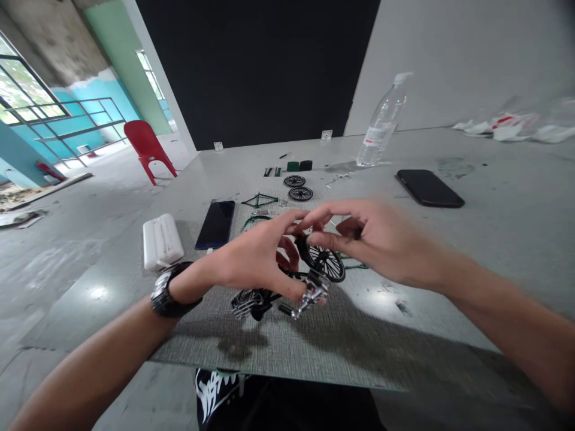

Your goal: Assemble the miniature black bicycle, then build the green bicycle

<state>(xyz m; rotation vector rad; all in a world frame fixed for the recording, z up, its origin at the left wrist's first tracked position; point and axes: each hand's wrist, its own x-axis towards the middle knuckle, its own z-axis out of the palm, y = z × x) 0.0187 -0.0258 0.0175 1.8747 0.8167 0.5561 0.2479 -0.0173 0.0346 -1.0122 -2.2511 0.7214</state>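
Note:
My left hand [263,251], with a black watch on its wrist, is closed round a small black and silver model bicycle [287,293] held just above the grey table [314,341]. Its spoked wheel [327,262] shows below my fingers. My right hand [372,236] meets the left from the right, thumb and fingers pinched at the top of the model, with something small and dark in its palm. Farther back lie a green model frame [259,200] and two loose black wheels [297,187].
A dark blue phone [216,224] and a white case [162,240] lie to the left. A black phone [429,188] lies at the right, a clear plastic bottle [381,123] stands behind it. Small parts sit at the back, crumpled wrappers far right, a red chair far left.

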